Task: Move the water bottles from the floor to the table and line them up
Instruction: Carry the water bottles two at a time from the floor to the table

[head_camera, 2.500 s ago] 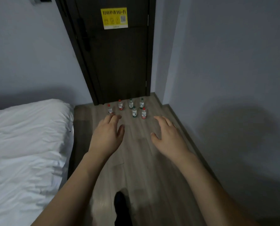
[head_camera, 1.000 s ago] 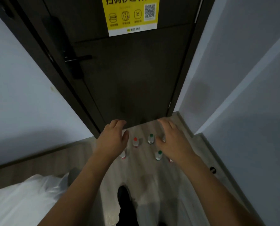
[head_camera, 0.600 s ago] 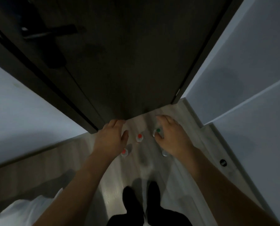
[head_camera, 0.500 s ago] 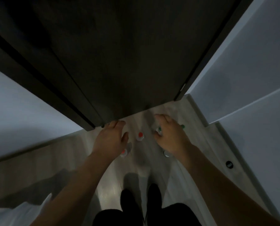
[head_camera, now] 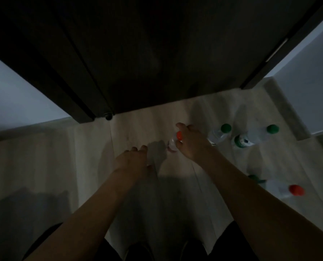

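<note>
Several small clear water bottles stand on the pale wood floor in dim light. My right hand [head_camera: 193, 146] grips the neck of a red-capped bottle [head_camera: 179, 136] just in front of the door. My left hand [head_camera: 135, 160] reaches down to its left with the fingers bent downward; whatever lies under the palm is hidden. To the right stand two green-capped bottles [head_camera: 226, 128] [head_camera: 272, 128], and a green-labelled bottle [head_camera: 240, 141] sits between them. Another red-capped bottle [head_camera: 296, 190] stands nearer, at the right. No table is in view.
A dark door [head_camera: 147, 53] fills the top of the view, with a small door stop [head_camera: 108, 116] at its foot. Pale walls flank it on both sides, and a skirting edge [head_camera: 286, 110] runs along the right. My feet and dark trousers are at the bottom.
I have bent much lower, so the floor and bottles look far bigger. My right hand moved left from the green-capped bottle onto the middle red-capped one. My left hand dropped lower.
</note>
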Demonstrator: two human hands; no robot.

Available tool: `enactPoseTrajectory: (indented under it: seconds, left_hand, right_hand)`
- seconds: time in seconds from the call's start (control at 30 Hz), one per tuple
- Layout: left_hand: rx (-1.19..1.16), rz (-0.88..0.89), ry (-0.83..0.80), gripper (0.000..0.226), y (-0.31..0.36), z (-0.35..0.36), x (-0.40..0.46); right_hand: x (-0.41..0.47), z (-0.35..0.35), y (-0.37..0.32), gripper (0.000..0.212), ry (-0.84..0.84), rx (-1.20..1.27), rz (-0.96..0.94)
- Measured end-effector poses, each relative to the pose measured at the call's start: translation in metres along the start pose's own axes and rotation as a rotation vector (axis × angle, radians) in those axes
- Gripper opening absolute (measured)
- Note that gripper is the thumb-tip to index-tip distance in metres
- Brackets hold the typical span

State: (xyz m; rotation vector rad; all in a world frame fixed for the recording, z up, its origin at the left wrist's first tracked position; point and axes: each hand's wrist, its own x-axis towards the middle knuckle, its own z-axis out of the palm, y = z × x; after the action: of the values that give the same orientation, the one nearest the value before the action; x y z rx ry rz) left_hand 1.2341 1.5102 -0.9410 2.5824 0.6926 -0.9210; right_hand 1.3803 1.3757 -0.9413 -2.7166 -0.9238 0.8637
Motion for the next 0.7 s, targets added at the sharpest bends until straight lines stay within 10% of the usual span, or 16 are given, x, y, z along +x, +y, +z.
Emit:
enactPoseTrajectory:
  seconds: [0.37, 0.7]
  left_hand:
    - [0.006, 0.065, 0.192, 0.044, -0.012, 0.011, -0.002]
    - [-0.078, 0.211, 0.422, 0.02, 0.061, -0.227, -0.187]
  right_hand:
    - [0.001, 0.004, 0.002, 0.031, 0.101, 0.004, 0.059]
    - [-0.178, -0.249, -0.049, 0.031, 0.189, 0.097, 0.053]
